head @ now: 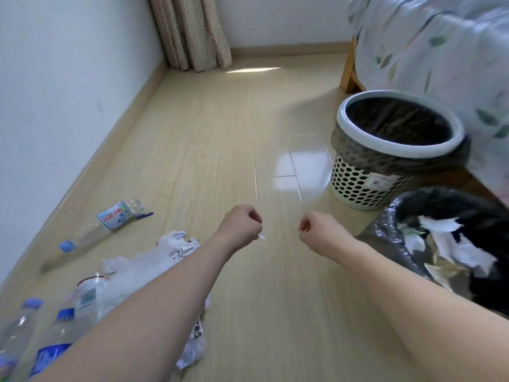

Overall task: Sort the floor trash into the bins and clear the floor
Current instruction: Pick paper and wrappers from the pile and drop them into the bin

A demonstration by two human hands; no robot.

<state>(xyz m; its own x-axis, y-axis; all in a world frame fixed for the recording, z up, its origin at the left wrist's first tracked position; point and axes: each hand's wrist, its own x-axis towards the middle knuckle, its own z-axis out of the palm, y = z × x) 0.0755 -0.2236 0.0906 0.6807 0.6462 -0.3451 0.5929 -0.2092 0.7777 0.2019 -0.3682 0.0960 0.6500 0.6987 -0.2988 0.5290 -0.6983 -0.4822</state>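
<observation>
My left hand [243, 224] is closed in a fist above the wooden floor, with a tiny white scrap [261, 237] showing at its fingertips. My right hand [316, 230] pinches the lower edge of a clear plastic piece [300, 166], which is blurred and stands up toward a round pale bin [358, 186] lined with a black bag. A second black-bagged bin [391, 224] at the lower right holds torn paper scraps. On the floor to the left lie a crushed water bottle [110, 224], a heap of crumpled paper and plastic [154, 260], and more plastic bottles [55, 334].
A bed with a floral cover [440, 56] stands on the right behind the bins, with its wooden leg [348, 73] at the far corner. A white wall [68, 92] runs along the left, and a curtain [192, 31] hangs at the back. Bare floor [220, 119] stretches ahead.
</observation>
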